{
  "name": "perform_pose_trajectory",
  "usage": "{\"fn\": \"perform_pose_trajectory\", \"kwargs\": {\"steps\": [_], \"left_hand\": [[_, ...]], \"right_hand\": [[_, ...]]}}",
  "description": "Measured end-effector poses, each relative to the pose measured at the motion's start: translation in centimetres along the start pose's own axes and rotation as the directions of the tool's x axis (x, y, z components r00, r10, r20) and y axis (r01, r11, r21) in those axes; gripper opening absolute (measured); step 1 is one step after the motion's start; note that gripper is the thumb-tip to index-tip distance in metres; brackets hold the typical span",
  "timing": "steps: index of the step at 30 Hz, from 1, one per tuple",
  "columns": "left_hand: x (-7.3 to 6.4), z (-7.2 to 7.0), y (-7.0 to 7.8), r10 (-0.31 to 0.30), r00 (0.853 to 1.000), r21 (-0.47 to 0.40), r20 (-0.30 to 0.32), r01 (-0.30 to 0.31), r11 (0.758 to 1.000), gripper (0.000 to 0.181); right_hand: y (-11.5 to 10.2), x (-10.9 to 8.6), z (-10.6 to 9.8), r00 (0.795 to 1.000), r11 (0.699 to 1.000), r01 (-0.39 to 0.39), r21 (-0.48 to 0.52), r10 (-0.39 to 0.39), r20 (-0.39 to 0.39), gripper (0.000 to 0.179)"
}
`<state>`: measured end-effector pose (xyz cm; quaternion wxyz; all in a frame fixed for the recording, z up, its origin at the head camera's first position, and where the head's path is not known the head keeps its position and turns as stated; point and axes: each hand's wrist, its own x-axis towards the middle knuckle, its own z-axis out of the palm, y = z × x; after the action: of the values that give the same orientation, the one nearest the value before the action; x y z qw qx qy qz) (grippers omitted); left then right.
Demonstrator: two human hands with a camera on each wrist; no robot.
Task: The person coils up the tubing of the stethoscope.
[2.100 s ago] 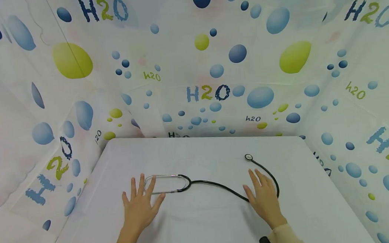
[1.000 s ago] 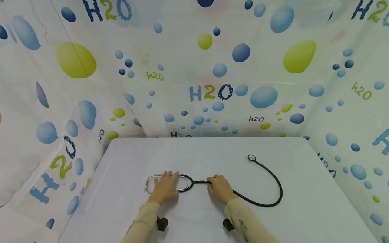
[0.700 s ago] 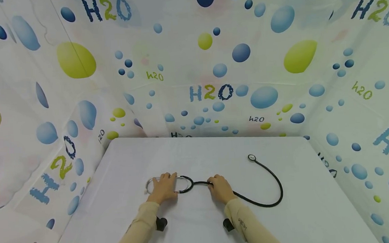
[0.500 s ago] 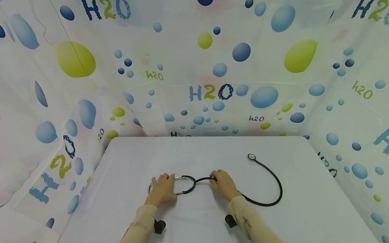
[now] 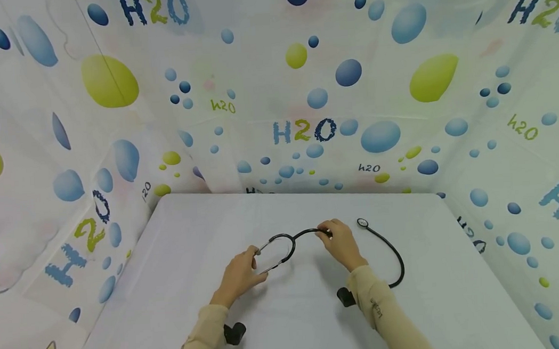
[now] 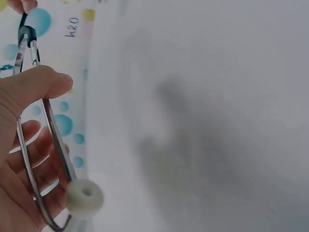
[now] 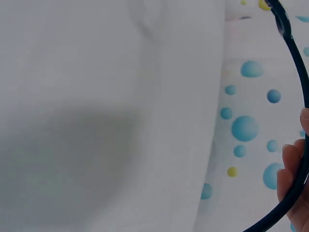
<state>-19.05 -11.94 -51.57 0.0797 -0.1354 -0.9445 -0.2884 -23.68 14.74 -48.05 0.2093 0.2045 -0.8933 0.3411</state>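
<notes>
A stethoscope [image 5: 289, 254] with black tubing and metal ear tubes is raised above the white table at its yoke end. My left hand [image 5: 239, 275] holds the two metal ear tubes [image 6: 54, 130] between thumb and fingers; a pale round eartip [image 6: 85, 198] shows below the thumb in the left wrist view. My right hand [image 5: 339, 241] pinches the black tube [image 5: 307, 231] just past the yoke. From there the tubing runs behind the right forearm and curves round to the chest piece [image 5: 362, 223], which lies on the table at the back right. In the right wrist view, fingers [image 7: 292, 159] sit against the tubing.
The white table [image 5: 288, 323] reaches back to a curtain [image 5: 255, 90] printed with blue and green drops and H2O lettering, which also stands along both sides. A black wrist camera [image 5: 235, 333] hangs under the left forearm, another [image 5: 346, 297] under the right.
Both hands came down onto the stethoscope, took hold of it, and lifted its ear-tube end off the table. The right hand moved right and away; the chest piece stayed about where it was.
</notes>
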Motion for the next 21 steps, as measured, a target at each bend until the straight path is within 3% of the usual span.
{"fn": "perform_pose_trajectory", "kwargs": {"steps": [7,17,21], "left_hand": [[0.4,-1.5,2.0,0.063,0.992,-0.087,-0.111,-0.072,0.994,0.043],[0.6,-3.1,3.5,0.045,0.989,-0.250,-0.142,-0.079,0.965,0.041],[0.6,-3.8,3.9,0.036,0.992,-0.336,-0.122,-0.076,0.939,0.040]], "right_hand": [[-0.1,0.6,-1.4,0.999,0.999,-0.036,0.029,0.037,-0.016,0.010],[0.2,-0.6,-0.6,0.998,0.985,-0.070,0.155,0.070,0.002,0.011],[0.2,-1.2,-0.1,0.997,0.983,-0.079,0.167,0.077,0.018,0.012]]}}
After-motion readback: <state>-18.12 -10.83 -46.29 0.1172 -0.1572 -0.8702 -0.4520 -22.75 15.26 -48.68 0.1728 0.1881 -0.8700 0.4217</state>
